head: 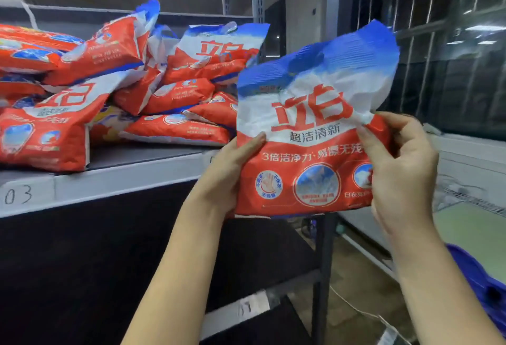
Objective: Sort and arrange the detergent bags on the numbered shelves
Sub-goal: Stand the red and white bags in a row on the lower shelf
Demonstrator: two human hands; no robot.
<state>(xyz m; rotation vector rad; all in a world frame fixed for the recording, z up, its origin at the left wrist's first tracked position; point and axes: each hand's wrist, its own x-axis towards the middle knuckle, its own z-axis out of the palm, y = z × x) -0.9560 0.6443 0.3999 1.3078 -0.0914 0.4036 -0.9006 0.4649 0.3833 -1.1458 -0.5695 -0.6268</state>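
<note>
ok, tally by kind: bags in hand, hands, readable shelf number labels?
Detergent bag in hand: 1, held by left hand and right hand
Hands: 2
Readable shelf label, "03": 1
Total: 4
Piled bags on shelf overlap, not counted.

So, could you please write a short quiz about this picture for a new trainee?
1. True or false: both hands hold the detergent bag.
2. Which number is written on the label of the shelf with the pile of bags? A) 01 B) 03 C) 07
3. Fill in: the held bag is ____ the shelf, to its right.

Key: 1 true, left hand and right hand grip its sides. 2 B. 3 off.
</note>
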